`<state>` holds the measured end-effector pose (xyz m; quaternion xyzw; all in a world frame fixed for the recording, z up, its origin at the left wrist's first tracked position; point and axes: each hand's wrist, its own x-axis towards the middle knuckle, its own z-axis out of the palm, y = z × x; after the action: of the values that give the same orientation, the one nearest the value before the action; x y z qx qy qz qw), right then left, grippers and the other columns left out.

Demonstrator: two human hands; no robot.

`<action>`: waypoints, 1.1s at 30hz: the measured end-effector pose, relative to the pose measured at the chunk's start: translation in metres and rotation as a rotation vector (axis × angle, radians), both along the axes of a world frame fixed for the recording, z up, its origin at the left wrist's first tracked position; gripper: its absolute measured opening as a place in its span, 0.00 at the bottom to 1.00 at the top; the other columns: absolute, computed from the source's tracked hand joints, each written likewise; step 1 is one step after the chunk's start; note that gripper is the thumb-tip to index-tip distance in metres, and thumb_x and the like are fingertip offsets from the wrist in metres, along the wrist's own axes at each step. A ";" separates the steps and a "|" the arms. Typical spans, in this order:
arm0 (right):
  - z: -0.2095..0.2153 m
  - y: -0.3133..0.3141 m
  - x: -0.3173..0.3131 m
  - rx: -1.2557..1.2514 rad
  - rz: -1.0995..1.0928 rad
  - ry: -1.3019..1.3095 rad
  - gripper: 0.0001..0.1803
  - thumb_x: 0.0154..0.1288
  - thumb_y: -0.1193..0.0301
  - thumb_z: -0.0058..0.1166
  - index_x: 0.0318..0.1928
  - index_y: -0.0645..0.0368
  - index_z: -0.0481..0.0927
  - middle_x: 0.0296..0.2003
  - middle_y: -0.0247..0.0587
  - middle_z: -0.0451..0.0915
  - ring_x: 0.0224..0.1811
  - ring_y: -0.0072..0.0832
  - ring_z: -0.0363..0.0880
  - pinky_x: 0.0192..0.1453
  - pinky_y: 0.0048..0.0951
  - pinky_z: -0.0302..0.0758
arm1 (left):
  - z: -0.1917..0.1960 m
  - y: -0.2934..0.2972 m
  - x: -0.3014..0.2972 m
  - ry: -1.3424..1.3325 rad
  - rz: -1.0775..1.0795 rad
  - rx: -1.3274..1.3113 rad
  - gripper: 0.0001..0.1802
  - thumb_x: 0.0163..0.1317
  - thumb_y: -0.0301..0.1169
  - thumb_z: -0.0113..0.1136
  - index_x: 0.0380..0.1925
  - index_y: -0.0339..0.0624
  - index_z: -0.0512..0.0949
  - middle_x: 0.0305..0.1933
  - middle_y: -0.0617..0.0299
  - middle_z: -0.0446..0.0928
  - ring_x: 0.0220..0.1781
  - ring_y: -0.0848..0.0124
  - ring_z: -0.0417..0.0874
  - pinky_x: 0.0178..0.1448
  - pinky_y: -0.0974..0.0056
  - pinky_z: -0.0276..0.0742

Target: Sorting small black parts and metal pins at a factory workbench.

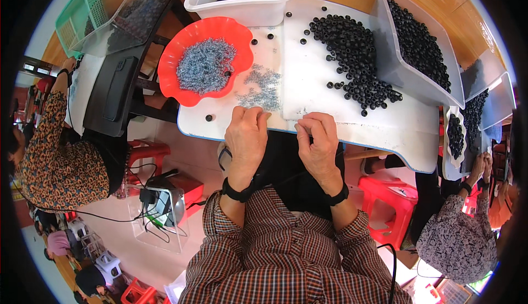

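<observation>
Small metal parts [259,90], blue-grey and loose, lie scattered on the counter [352,125] at about 12 o'clock from the left hand [246,133], just beyond its fingers [254,115]. Those fingers are curled together over the near edge of the counter; whether they pinch a piece cannot be told. The right hand [318,142] sits beside it at 3 o'clock, fingers likewise bunched at the edge, their contents hidden. Of the two, the left hand is the nearer to the scatter, which trails away toward 12 o'clock.

Farther out at 11 o'clock, a scalloped red dish [190,89] holds a larger mound of the same blue-grey parts. At 1 o'clock from the right hand, black rings [352,56] spread in a loose heap over the counter, nearer that hand than the left. Beyond them, a clear bin [385,40] tipped on its side at 2 o'clock and a white tub [242,7] at 12 o'clock hold more black rings. Other people sit at 9 and 3 o'clock.
</observation>
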<state>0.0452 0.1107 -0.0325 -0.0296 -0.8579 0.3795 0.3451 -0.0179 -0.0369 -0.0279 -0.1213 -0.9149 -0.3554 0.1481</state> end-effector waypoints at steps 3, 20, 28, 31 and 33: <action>0.000 0.000 0.001 -0.006 -0.002 -0.001 0.10 0.48 0.84 0.62 0.32 0.61 0.79 0.35 0.41 0.76 0.38 0.38 0.76 0.42 0.35 0.72 | 0.000 0.002 0.001 0.033 -0.001 -0.057 0.06 0.57 0.30 0.65 0.31 0.41 0.80 0.31 0.55 0.73 0.29 0.53 0.79 0.32 0.53 0.75; -0.006 0.002 0.004 -0.137 0.050 -0.029 0.09 0.51 0.83 0.62 0.33 0.62 0.78 0.34 0.42 0.75 0.36 0.38 0.76 0.38 0.34 0.74 | 0.003 -0.001 0.002 0.038 -0.053 -0.038 0.10 0.57 0.28 0.64 0.38 0.38 0.79 0.34 0.53 0.73 0.33 0.53 0.79 0.34 0.53 0.75; -0.004 -0.001 0.003 -0.048 0.045 0.000 0.09 0.50 0.84 0.62 0.33 0.62 0.78 0.34 0.42 0.75 0.36 0.39 0.76 0.39 0.35 0.74 | -0.001 0.005 0.001 0.023 0.005 -0.073 0.12 0.56 0.30 0.66 0.39 0.39 0.80 0.33 0.54 0.73 0.32 0.55 0.79 0.33 0.54 0.75; -0.003 0.000 0.003 -0.039 0.044 0.010 0.09 0.50 0.84 0.62 0.33 0.62 0.78 0.34 0.42 0.76 0.36 0.39 0.76 0.39 0.35 0.74 | 0.000 0.007 -0.002 0.035 -0.008 -0.097 0.10 0.56 0.30 0.66 0.37 0.39 0.80 0.32 0.54 0.73 0.32 0.55 0.79 0.33 0.54 0.75; -0.003 0.000 0.003 -0.055 0.045 0.002 0.09 0.50 0.84 0.62 0.33 0.62 0.78 0.34 0.43 0.76 0.36 0.39 0.76 0.39 0.35 0.75 | -0.001 0.007 -0.002 0.057 -0.013 -0.101 0.09 0.56 0.29 0.66 0.36 0.40 0.79 0.32 0.54 0.73 0.31 0.55 0.79 0.33 0.55 0.75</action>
<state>0.0483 0.1104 -0.0351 -0.0192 -0.8471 0.4108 0.3365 -0.0195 -0.0300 -0.0290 -0.1444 -0.9264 -0.3059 0.1656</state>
